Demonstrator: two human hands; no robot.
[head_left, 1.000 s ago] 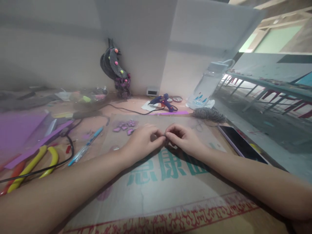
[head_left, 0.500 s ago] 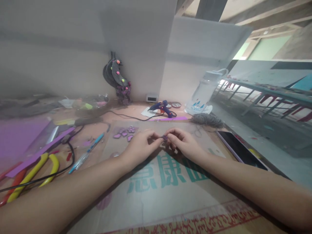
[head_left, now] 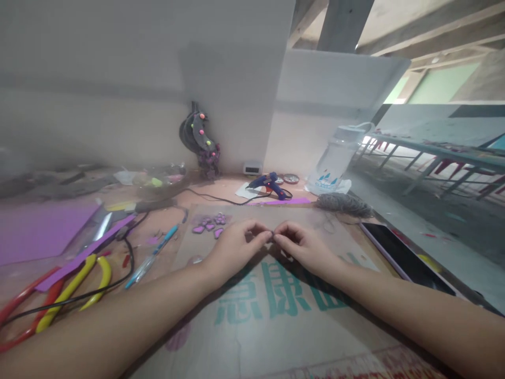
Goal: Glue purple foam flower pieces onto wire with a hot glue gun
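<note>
My left hand (head_left: 244, 245) and my right hand (head_left: 302, 243) meet above the printed board, fingertips almost touching. Both pinch a small grey-edged purple piece (head_left: 272, 237); only a dark bit of it shows between the fingers. Several purple pieces with grey edging (head_left: 209, 226), some heart-shaped and one like a flower, lie beyond my left wrist. Farther back, a blue glue gun (head_left: 269, 183) rests by a white sheet, its small red light showing. A ball of grey yarn (head_left: 344, 204) sits beyond my right hand.
Left are purple foam sheets (head_left: 47, 229), a blue pen (head_left: 165, 239), red-handled scissors (head_left: 29, 295) and yellow-handled pliers (head_left: 69, 292), crossed by a black cord. Right are a phone (head_left: 406, 258) and a water bottle (head_left: 335, 158). A grey crescent ornament (head_left: 203, 137) stands at the wall.
The view has shifted, so everything sits slightly lower and farther right. Both hands still pinch the piece; its purple face, visible before, is now mostly hidden by the fingertips.
</note>
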